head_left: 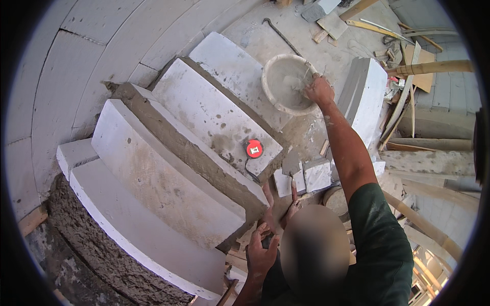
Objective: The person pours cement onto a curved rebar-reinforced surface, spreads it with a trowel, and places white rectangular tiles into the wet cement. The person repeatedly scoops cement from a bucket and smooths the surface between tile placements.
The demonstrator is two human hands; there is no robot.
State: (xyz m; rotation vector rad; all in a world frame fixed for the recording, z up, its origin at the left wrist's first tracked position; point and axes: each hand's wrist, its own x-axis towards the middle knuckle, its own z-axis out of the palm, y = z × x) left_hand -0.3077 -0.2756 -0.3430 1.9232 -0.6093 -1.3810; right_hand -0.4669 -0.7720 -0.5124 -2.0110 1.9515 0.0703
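Observation:
My right hand [320,90] reaches forward to the right rim of a round, pale basin [266,84], fingers curled over it. Greyish wet mix and a paler lump fill the inside of the basin. Low in the picture, my left hand [261,251] hovers beside the end of a curved stone slab [168,176], thumb apart from the bent fingers, with nothing visible in it. A trowel [292,168] with a reddish handle rests by small white blocks [317,174]. On a flat white slab [196,104] lies a red tape measure [254,149].
Wet mortar [194,148] runs between the stepped slabs. A curved block wall [76,66] rises on the left. A bent metal bar [280,35] lies behind the basin. Stacked white slabs [365,92], bamboo poles [434,67] and wood scraps crowd the right. A blurred patch hides part of the lower middle.

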